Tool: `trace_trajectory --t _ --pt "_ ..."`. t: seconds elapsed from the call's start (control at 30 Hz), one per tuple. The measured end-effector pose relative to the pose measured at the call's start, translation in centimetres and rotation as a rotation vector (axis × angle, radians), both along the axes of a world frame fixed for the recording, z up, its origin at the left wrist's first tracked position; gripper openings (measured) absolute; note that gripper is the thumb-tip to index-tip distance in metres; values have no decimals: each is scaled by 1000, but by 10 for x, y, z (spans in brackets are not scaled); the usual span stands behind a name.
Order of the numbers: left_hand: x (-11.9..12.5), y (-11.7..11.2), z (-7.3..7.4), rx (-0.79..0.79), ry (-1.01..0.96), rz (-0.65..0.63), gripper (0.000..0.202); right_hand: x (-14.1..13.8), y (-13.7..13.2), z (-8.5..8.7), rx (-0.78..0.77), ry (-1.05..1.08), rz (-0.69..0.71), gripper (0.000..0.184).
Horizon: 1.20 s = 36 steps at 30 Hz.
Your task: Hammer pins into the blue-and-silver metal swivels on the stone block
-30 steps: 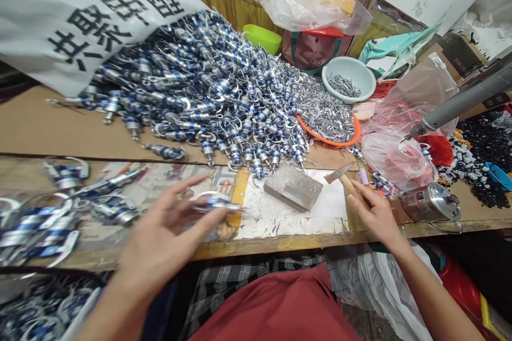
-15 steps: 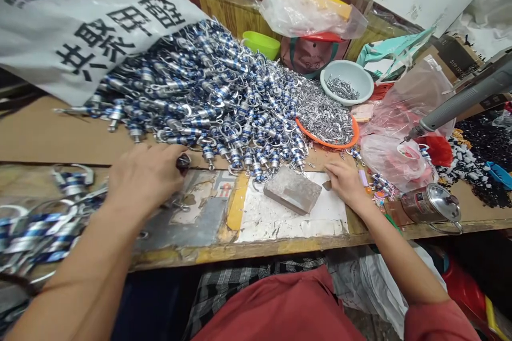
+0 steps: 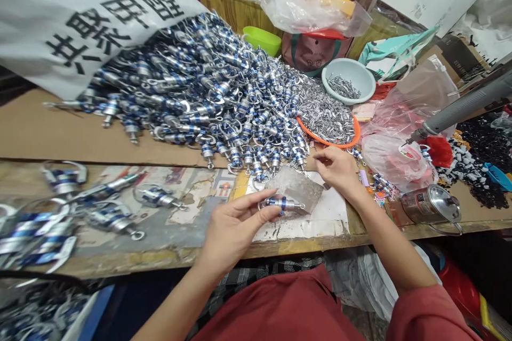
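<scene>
My left hand (image 3: 234, 226) pinches a silver and blue metal clasp (image 3: 281, 203), holding it level just over the near corner of a grey metal block (image 3: 298, 186). My right hand (image 3: 338, 168) hovers to the right of the block with its fingertips pinched together on something too small to make out. Behind both hands lies a big heap of the same blue and silver clasps (image 3: 200, 90). The block rests on a white sheet (image 3: 320, 218) at the bench's front edge.
An orange tray (image 3: 332, 120) and a pale bowl (image 3: 349, 79) hold small silver parts. Several loose clasps (image 3: 108, 208) lie at the left. A small steel pot (image 3: 430, 203), plastic bags (image 3: 394, 157), a grey power tool (image 3: 460, 106) and a printed white sack (image 3: 80, 16) surround the area.
My left hand has come back from the left of the bench with a clasp and brought it to the block. My right hand has lifted slightly off the bench beside the block.
</scene>
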<state>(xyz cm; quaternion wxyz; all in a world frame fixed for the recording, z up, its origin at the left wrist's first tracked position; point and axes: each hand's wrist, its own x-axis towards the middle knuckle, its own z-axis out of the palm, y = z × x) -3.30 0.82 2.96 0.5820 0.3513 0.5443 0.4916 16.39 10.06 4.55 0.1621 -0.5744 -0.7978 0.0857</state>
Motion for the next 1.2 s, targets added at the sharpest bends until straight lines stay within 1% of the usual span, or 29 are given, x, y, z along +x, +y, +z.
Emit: trace_trajectory --t 0.1,0.13,0.17,0.27,0.4,0.5,0.57,0.63,0.7,0.73,0.8,0.87,0.93,1.03,1.13,1.2 --pt "7 -2 -1 47 114 -5 36 -15 -34 13 0 549 116 11" --pt "8 -3 0 77 153 -6 34 -21 -45 15 -7 682 160 9" --pt "9 -3 1 112 185 -6 32 -28 -55 16 -13 758 193 8" --pt "10 -4 4 207 231 -27 28 -39 -73 13 -46 863 218 9" --pt "9 -6 8 256 250 -50 26 -39 -74 5 -108 937 254 9" --pt "10 -9 10 299 242 -19 25 -37 -73 3 -92 980 285 8" --pt "11 -11 9 311 213 5 23 -37 -76 3 -52 970 309 8" --pt "12 -12 6 295 169 6 17 -35 -82 3 26 891 333 10" --pt "12 -13 3 251 102 -11 11 -32 -87 2 156 764 353 11" --pt "12 -13 2 227 56 -20 9 -29 -89 0 232 687 369 16" --pt "11 -13 0 179 -35 -31 8 -22 -91 -4 386 519 447 23" --pt "10 -13 1 150 -75 -36 8 -15 -90 -7 499 355 563 20" --pt "9 -13 4 154 -36 -44 8 -10 -88 -5 571 224 670 20" --pt "7 -11 9 195 72 -82 7 -7 -83 3 639 131 757 19" --pt "4 -9 13 237 155 -114 5 -8 -81 7 647 122 774 17" --pt "3 -8 13 268 184 -122 5 -10 -80 4 636 167 741 16"
